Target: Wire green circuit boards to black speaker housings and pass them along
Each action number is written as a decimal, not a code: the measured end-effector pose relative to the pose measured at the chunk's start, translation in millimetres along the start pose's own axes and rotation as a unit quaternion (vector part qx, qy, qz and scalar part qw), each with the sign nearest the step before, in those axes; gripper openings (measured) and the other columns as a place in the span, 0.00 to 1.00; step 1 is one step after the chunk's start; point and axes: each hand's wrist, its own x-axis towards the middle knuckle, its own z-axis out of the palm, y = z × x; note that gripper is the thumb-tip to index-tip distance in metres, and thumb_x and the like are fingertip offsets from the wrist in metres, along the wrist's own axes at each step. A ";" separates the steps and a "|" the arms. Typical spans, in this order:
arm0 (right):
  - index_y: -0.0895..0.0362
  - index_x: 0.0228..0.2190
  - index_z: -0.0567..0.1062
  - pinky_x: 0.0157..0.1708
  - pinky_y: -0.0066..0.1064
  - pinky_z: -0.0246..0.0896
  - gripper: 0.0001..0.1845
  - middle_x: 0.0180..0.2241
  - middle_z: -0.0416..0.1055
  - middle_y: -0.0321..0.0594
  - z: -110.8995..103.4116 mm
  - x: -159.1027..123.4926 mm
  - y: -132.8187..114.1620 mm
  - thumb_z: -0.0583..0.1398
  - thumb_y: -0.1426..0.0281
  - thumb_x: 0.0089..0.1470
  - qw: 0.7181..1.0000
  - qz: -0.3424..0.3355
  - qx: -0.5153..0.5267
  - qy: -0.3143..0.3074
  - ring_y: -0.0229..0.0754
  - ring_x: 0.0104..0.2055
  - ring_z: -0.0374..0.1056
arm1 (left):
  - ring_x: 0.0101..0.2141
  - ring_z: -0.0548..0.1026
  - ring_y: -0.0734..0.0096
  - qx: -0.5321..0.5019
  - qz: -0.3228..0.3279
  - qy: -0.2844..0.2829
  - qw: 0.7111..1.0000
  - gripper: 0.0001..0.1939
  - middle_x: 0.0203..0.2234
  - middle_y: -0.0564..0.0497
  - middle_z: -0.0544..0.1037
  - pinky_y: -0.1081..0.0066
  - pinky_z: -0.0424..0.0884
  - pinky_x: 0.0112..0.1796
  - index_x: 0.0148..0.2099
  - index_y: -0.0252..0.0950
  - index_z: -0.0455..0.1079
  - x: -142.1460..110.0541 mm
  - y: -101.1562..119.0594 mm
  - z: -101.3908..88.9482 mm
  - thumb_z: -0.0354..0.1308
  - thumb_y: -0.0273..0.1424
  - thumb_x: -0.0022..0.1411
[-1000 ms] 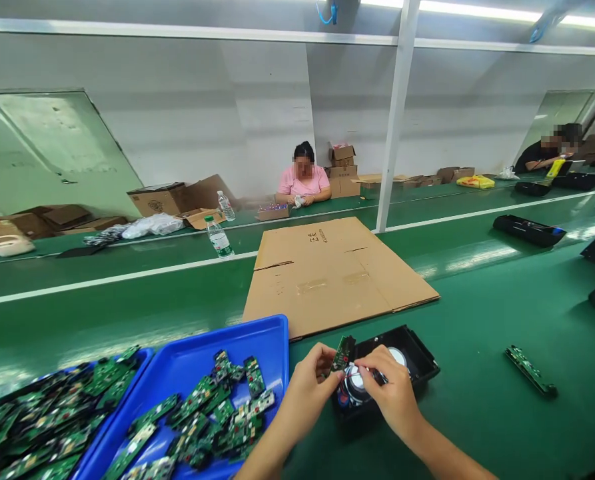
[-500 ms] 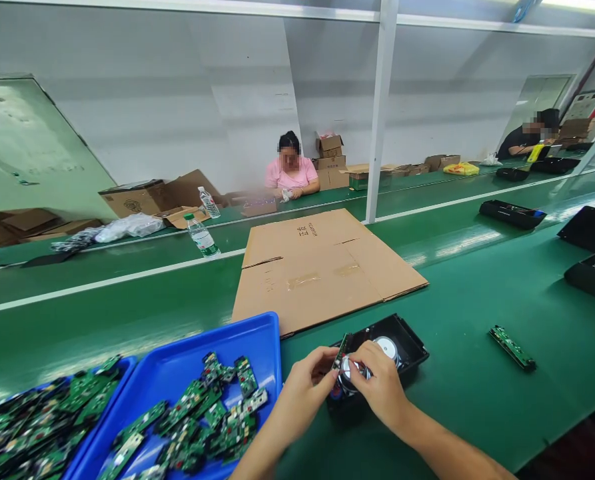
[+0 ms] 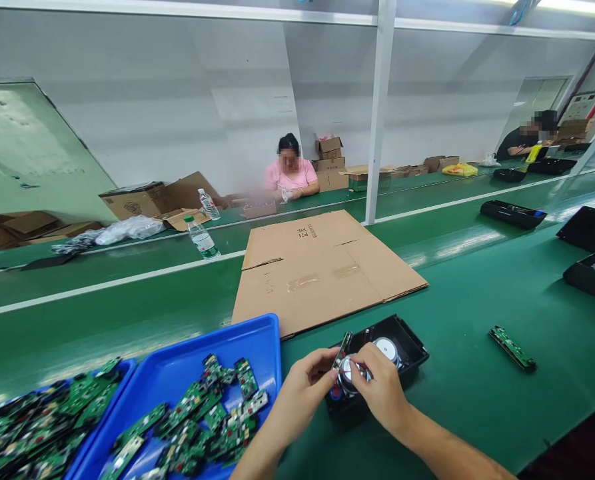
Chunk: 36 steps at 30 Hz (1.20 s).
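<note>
Clearly, we grasp a narrow green circuit board (image 3: 345, 345) between the thumb and fingers of our left hand (image 3: 311, 381), right of lower centre in the frame. Tipped up nearly on edge, it shows only a slim strip with small pale parts. It stands over the left end of an open black case (image 3: 413, 343), where two round silver discs (image 3: 387, 348) sit. Our right hand (image 3: 381, 383) bunches its thumb and fingertips over the nearer disc; whether they grip anything, we cannot tell. Lower left, more boards (image 3: 200, 405) lie in a blue tray (image 3: 177, 365).
</note>
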 end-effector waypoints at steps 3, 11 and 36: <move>0.56 0.27 0.67 0.25 0.26 0.57 0.08 0.24 0.64 0.34 -0.1 -0.5 0.7 0.53 0.76 0.58 1.000 0.002 0.002 0.008 0.35 0.26 0.62 | 0.43 0.75 0.60 -0.004 0.000 -0.007 1.000 0.17 0.42 0.46 0.79 0.65 0.72 0.43 0.49 0.36 0.73 0.6 0.0 -2.1 0.61 0.32 0.56; 0.56 0.27 0.69 0.26 0.26 0.57 0.09 0.24 0.65 0.34 -0.5 -0.4 3.0 0.53 0.74 0.59 1.000 -0.011 -0.009 -0.006 0.36 0.27 0.62 | 0.42 0.74 0.60 0.012 -0.010 -0.019 1.000 0.17 0.42 0.44 0.78 0.65 0.71 0.43 0.48 0.33 0.72 0.1 4.3 0.0 0.60 0.32 0.57; 0.57 0.36 0.73 0.27 0.27 0.63 0.09 0.26 0.69 0.38 -8.4 1.7 -2.6 0.56 0.81 0.58 0.989 -0.125 -0.023 0.071 0.36 0.28 0.64 | 0.41 0.73 0.64 0.039 0.058 -0.042 0.997 0.15 0.38 0.50 0.78 0.70 0.69 0.41 0.50 0.40 0.73 -3.5 -3.4 0.8 0.56 0.37 0.63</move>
